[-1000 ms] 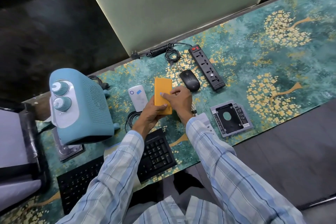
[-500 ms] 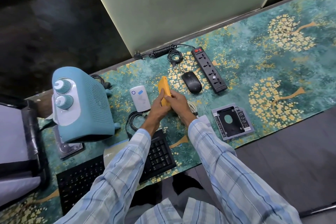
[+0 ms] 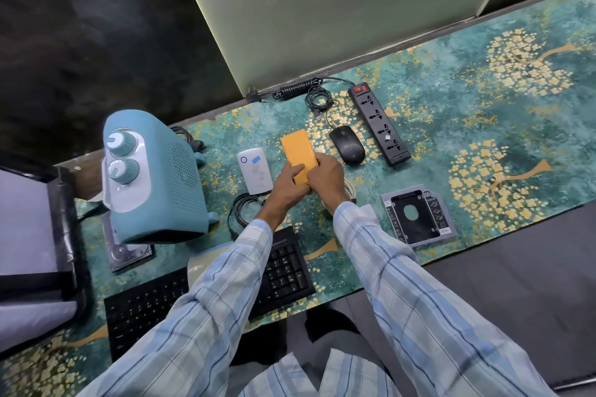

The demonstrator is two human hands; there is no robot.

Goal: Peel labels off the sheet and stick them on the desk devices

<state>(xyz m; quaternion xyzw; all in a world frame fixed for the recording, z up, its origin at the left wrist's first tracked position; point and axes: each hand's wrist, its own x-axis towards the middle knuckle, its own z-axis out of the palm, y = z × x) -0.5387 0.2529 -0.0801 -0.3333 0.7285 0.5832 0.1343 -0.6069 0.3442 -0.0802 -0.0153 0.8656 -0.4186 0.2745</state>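
Note:
A flat orange device is held over the desk mat between both hands, its broad face turned up. My left hand grips its near left edge, with a finger lying across the face. My right hand grips its near right corner. To its left lies a white device with a blue label stuck on it. The label sheet lies under my left sleeve on the black keyboard; only its pale edge shows.
A teal heater stands at the left. A black mouse and a black power strip lie behind my hands. A drive caddy sits to the right, a coiled black cable near my left wrist.
The orange device lay flat, was tipped up on its edge half a second ago, and now shows a broad face again. Both hands have stayed on it.

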